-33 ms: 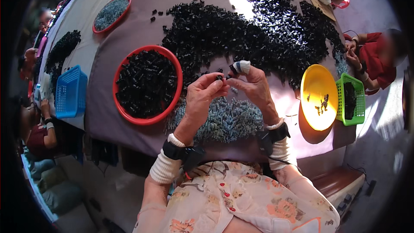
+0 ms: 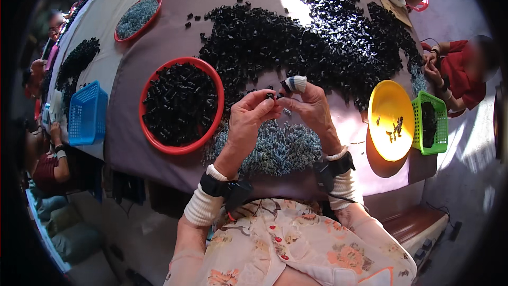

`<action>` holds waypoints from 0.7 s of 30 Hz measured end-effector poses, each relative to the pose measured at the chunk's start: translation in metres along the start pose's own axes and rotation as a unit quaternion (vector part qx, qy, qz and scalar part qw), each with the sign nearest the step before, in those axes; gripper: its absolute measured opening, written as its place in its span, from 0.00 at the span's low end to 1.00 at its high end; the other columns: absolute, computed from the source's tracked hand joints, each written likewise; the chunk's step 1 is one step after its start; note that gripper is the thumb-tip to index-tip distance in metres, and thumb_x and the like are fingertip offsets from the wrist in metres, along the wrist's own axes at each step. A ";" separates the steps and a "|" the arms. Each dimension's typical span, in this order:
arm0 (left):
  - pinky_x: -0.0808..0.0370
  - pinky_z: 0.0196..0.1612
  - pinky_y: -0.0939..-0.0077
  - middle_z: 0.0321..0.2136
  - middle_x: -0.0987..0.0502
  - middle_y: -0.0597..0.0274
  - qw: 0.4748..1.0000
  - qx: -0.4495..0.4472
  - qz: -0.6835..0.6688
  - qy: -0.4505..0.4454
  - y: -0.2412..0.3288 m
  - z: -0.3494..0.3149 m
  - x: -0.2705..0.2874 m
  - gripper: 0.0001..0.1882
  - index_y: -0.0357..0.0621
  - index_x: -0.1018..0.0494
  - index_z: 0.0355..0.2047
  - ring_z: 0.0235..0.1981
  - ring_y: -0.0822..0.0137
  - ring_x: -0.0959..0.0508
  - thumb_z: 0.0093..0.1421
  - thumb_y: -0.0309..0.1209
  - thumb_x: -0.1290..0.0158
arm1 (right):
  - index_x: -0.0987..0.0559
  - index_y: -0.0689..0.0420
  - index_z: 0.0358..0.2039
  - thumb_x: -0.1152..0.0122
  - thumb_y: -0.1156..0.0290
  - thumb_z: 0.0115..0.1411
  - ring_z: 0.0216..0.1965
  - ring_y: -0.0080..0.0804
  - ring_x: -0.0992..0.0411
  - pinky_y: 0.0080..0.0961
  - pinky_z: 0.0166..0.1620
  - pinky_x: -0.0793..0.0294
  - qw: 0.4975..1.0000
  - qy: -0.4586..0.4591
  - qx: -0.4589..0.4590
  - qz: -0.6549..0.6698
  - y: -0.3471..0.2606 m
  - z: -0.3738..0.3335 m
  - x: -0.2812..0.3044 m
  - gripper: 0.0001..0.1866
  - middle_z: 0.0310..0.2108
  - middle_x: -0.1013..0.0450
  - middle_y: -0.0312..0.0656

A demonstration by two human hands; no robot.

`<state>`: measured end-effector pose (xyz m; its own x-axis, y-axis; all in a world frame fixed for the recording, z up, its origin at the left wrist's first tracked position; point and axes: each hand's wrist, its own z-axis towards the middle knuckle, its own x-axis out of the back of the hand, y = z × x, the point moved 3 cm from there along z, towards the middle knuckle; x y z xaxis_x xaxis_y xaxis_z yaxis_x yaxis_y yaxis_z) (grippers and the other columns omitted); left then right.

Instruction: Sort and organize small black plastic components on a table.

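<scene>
In the head view, a small black piece point(image 2: 270, 96) is being pinched, just to the right of the large red basin point(image 2: 180, 150) and above the bench point(image 2: 124, 122). It is held by the left grip point(image 2: 250, 110), thumb and forefinger closed on it. Right up against it, the right grip point(image 2: 311, 105) is brought in with bent fingers, one wrapped in a striped cloth sleeve point(image 2: 296, 83); whether a second piece is clasped there cannot be told.

By its look, the piece is judged light and stiff, its glossy skin likely to be slippery, so it is best taken by its sides, with fingertips only, and not squeezed hard. More of its kind are spread in a black heap point(image 2: 254, 37), up and to the right of the basin. Below and to the basin's right, grey coiled pieces point(image 2: 280, 153) are massed; these look springy, prone to tangle, and are best lifted singly by one end. Far to the basin's right, a few dark bits point(image 2: 398, 126) are carried in a yellow dish point(image 2: 391, 95).
</scene>
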<state>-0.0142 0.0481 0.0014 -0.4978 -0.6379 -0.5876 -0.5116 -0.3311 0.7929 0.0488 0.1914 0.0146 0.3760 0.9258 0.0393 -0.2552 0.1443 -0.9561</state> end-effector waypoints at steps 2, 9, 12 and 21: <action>0.22 0.37 0.78 0.34 0.22 0.58 1.000 -0.010 -0.008 -0.002 0.003 0.001 -0.008 0.11 0.35 0.27 0.43 0.32 0.72 0.21 0.60 0.25 0.49 | 0.23 0.61 0.34 0.33 0.76 0.50 0.30 0.17 0.30 0.18 0.34 0.28 1.000 -0.007 0.005 -0.006 0.001 0.000 -0.001 0.10 0.28 0.25 0.34; 0.23 0.36 0.81 0.34 0.22 0.61 0.997 -0.055 0.049 -0.004 0.009 -0.001 -0.017 0.11 0.35 0.27 0.43 0.31 0.74 0.22 0.60 0.25 0.48 | 0.24 0.61 0.33 0.37 0.76 0.52 0.28 0.32 0.26 0.24 0.32 0.29 0.991 -0.007 0.032 -0.133 -0.030 -0.002 0.000 0.08 0.26 0.26 0.44; 0.23 0.36 0.82 0.34 0.22 0.61 0.993 -0.081 0.081 -0.009 0.011 -0.001 -0.021 0.11 0.35 0.28 0.43 0.31 0.74 0.22 0.60 0.25 0.49 | 0.24 0.61 0.32 0.39 0.77 0.50 0.29 0.44 0.28 0.32 0.34 0.31 0.950 -0.031 0.131 -0.283 -0.041 0.003 0.004 0.08 0.26 0.27 0.46; 0.23 0.36 0.82 0.33 0.22 0.61 0.987 -0.114 0.112 -0.010 0.015 -0.002 -0.022 0.11 0.34 0.28 0.43 0.31 0.74 0.22 0.60 0.23 0.49 | 0.26 0.59 0.26 0.40 0.74 0.51 0.28 0.44 0.30 0.34 0.34 0.34 0.922 -0.127 0.138 -0.339 -0.055 0.017 0.008 0.04 0.23 0.29 0.44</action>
<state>-0.0094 0.0560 0.0262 -0.5953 -0.6998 -0.3948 -0.2176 -0.3325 0.9176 0.0514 0.1969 0.0728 0.3206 0.6371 0.7009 -0.2681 0.7708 -0.5779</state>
